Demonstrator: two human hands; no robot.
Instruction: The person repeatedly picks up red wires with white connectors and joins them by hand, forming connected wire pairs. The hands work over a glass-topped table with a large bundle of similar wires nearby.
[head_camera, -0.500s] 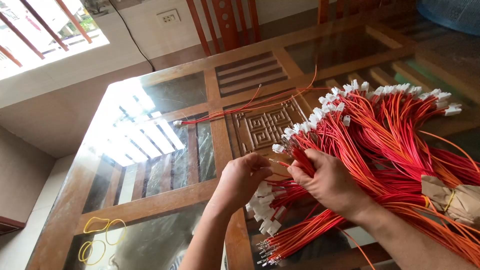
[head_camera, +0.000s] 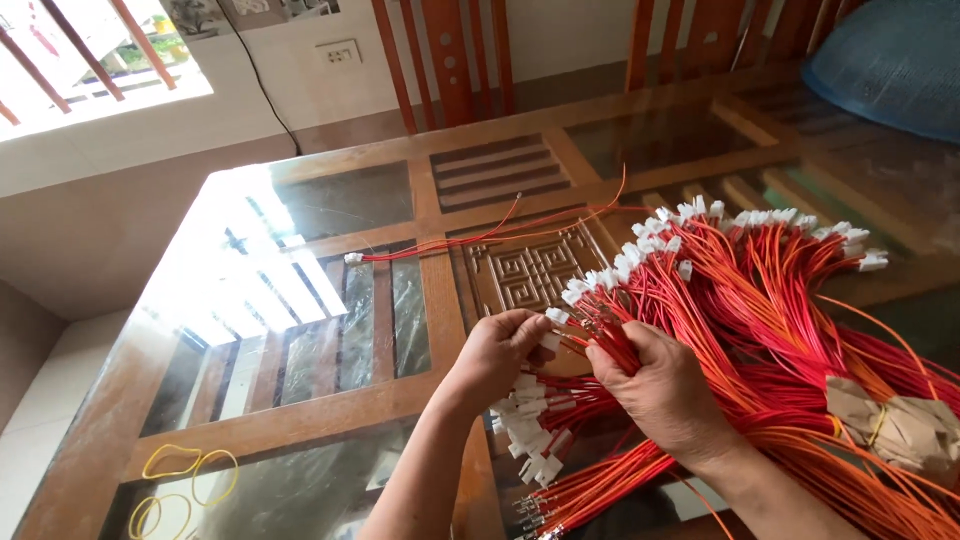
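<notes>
Currently, a white connector (head_camera: 553, 318) on a red wire is being pinched by the left hand (head_camera: 497, 352), while the red wire bundle (head_camera: 760, 300) is being clamped steady by the right hand (head_camera: 665, 390) near the table's (head_camera: 440, 300) near edge, apparently for sorting.

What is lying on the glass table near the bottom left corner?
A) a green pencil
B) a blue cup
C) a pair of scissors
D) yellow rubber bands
D: a few yellow rubber bands lie as loose loops on the glass table, well away from the left hand and right hand working the red wires.
</notes>
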